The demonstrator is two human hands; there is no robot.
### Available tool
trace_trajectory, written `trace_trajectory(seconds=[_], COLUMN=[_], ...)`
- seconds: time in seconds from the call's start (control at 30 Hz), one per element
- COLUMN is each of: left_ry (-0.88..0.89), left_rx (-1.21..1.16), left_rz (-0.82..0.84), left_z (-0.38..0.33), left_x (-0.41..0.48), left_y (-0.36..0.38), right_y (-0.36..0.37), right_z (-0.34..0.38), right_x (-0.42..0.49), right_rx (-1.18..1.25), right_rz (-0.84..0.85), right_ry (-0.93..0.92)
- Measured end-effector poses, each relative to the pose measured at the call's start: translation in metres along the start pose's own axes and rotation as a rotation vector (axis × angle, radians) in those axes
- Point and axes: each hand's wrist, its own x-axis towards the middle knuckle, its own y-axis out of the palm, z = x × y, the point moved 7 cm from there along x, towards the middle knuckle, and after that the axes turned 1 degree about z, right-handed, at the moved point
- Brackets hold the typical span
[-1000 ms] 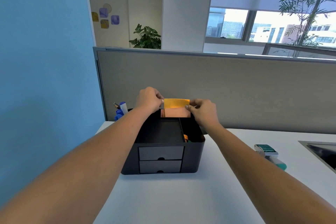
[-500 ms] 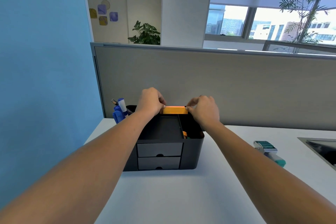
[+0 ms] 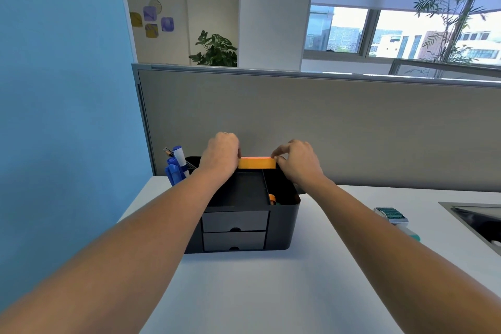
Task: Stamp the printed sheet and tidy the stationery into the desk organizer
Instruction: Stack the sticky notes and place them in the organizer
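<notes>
A black desk organizer (image 3: pixel 282 225) with two small front drawers stands on the white desk. An orange sticky-note pad (image 3: pixel 257 163) stands on edge in its back slot, with only the top strip showing above the rim. My left hand (image 3: pixel 221 156) holds the pad's left end, its fingertips hidden behind the knuckles. My right hand (image 3: pixel 299 164) pinches the pad's top right corner with curled fingertips. Blue markers (image 3: pixel 176 171) and a pencil stand in the organizer's left cup. A small orange item (image 3: pixel 272 198) lies in the right compartment.
A teal and white stamp (image 3: pixel 391 215) lies on the desk to the right of the organizer. A dark metal-framed tray (image 3: pixel 471 214) sits at the right edge. A grey partition (image 3: pixel 325 130) runs close behind the organizer, and a blue wall stands at the left.
Both hands have lowered the orange pad into the organizer's back slot. It showed its full face a second ago; only its top strip shows now.
</notes>
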Motion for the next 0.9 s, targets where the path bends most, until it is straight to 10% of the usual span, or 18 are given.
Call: trace_trajectory(seconds=[0.9], left_ry=[0.053], left_rx=[-0.149], left_rz=[-0.062], left_z=[-0.033], left_x=[-0.106], left_y=[-0.057], right_y=[-0.033], right_z=[0.042], right_x=[-0.1], right_rx=[-0.012], right_rz=[0.098], right_ry=[-0.076])
